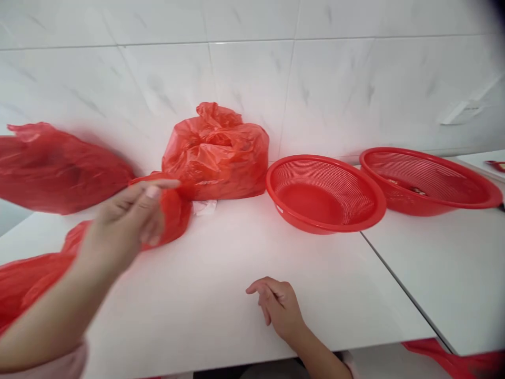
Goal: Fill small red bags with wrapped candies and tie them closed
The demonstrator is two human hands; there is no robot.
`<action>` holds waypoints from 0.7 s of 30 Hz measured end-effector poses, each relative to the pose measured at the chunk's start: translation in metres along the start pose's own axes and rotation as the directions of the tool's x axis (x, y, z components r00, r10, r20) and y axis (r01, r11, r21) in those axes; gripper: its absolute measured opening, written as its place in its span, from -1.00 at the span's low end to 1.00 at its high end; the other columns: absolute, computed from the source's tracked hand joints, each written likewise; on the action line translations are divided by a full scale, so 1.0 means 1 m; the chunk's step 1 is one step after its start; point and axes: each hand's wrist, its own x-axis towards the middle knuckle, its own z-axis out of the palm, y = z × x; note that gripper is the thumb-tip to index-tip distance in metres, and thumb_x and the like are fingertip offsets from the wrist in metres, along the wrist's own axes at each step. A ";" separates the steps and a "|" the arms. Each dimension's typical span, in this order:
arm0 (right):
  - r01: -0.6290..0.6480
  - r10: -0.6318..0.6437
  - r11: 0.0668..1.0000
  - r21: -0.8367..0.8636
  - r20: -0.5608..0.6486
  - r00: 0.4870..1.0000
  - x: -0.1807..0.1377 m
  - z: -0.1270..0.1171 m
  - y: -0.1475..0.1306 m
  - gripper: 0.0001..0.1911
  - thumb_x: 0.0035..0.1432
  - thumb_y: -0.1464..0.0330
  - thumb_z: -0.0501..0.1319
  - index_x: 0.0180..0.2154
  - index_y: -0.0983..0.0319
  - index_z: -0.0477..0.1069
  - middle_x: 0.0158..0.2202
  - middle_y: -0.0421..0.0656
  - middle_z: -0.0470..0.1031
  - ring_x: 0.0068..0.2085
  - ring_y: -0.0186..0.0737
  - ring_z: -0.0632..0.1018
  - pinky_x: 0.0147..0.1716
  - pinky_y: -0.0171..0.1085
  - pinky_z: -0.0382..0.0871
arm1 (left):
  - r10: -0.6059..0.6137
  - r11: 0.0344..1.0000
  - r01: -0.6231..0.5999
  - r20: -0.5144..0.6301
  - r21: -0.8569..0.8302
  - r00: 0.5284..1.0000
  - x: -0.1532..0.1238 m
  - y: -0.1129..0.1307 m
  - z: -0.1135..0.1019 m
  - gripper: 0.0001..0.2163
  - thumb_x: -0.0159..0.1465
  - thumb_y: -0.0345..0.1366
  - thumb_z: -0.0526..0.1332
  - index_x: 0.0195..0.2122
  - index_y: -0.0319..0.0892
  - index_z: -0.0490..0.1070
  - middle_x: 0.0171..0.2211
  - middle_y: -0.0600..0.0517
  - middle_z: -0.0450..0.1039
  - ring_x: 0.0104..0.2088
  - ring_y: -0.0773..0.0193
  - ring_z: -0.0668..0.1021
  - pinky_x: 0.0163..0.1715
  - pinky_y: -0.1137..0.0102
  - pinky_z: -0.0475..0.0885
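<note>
My left hand (pixel 126 218) is raised in front of the red plastic bags on the left, index finger stretched out to the right, the other fingers loosely bent. Nothing shows in it. Behind it lies a small red bag (pixel 173 218), partly hidden. My right hand (pixel 282 310) is over the white table (pixel 221 295) near its front edge, fingers loosely bent and apart, with nothing visible in it. Ahead of it and to the right stands a red plastic colander (pixel 311 202), its bottom bare. A large knotted red bag (pixel 216 158), bulging with unclear contents, stands against the wall.
A second red colander (pixel 418 202) at the right holds a few small dark and light pieces. Another full red bag (pixel 59 168) lies at far left, with more red plastic (pixel 31 279) below it. A table seam (pixel 402 284) runs at right. A tiled wall (pixel 244 79) closes the back.
</note>
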 end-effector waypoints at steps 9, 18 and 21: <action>-0.169 0.130 0.548 0.819 0.117 0.985 0.018 -0.030 -0.028 -0.15 0.22 -0.21 -0.36 0.18 0.08 0.33 0.27 -0.06 0.28 0.23 -0.02 0.37 0.20 0.11 0.18 | -0.417 0.677 0.496 0.271 -0.544 0.867 -0.070 -0.083 0.120 -0.60 0.32 0.01 0.11 0.09 -0.07 0.36 0.03 -0.04 0.50 0.01 0.19 0.54 -0.03 0.30 0.45; -0.152 0.054 0.687 0.711 0.159 0.986 0.009 -0.022 -0.025 0.00 0.10 -0.29 -0.48 0.13 0.03 0.39 0.28 -0.12 0.27 0.29 -0.01 0.26 0.24 0.10 0.11 | -0.364 0.507 0.621 0.505 -0.597 0.782 -0.100 -0.092 0.162 -0.54 0.06 -0.32 0.46 -0.01 -0.02 0.40 -0.15 0.05 0.57 -0.14 0.22 0.61 -0.05 0.32 0.46; -0.150 0.016 0.725 0.672 0.201 0.979 0.006 -0.016 -0.024 0.02 0.07 -0.31 -0.45 0.19 0.07 0.34 0.30 -0.09 0.23 0.32 -0.01 0.21 0.28 0.07 0.02 | -0.395 0.506 0.580 0.426 -0.638 0.814 -0.104 -0.095 0.163 -0.74 0.08 -0.29 0.44 -0.22 -0.11 0.45 -0.36 0.12 0.55 -0.31 0.33 0.61 -0.20 0.43 0.48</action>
